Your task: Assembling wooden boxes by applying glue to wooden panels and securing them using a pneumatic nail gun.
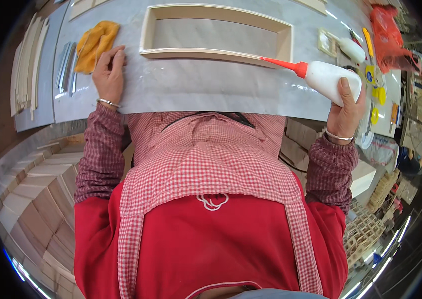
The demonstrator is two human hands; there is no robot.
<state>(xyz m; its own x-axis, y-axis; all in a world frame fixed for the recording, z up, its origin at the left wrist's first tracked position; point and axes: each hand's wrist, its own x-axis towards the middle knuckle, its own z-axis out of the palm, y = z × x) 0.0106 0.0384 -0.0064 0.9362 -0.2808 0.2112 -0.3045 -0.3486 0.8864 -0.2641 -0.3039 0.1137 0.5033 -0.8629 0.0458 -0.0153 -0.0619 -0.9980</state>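
A white squeeze bottle with a long red nozzle [328, 79], a glue bottle by its look, lies tilted in my right hand [345, 110]. The hand is closed round its base. Its nozzle tip meets the near right part of a pale rectangular wooden frame [191, 53], which stands on edge on the grey table [196, 89]. A white line runs along the frame's near upper edge. My left hand [108, 77] rests on the table at the left, fingers loosely bent and nothing visible in them. Beside it lies a crumpled yellow cloth [96, 47]; whether they touch is unclear.
Pale strips [30, 65] and thin grey strips [65, 67] lie at the left. Another white bottle [352, 50], yellow tape rolls [379, 94] and a red plastic bag [389, 40] sit at the right. Stacked pale boards [46, 194] stand below the table on the left.
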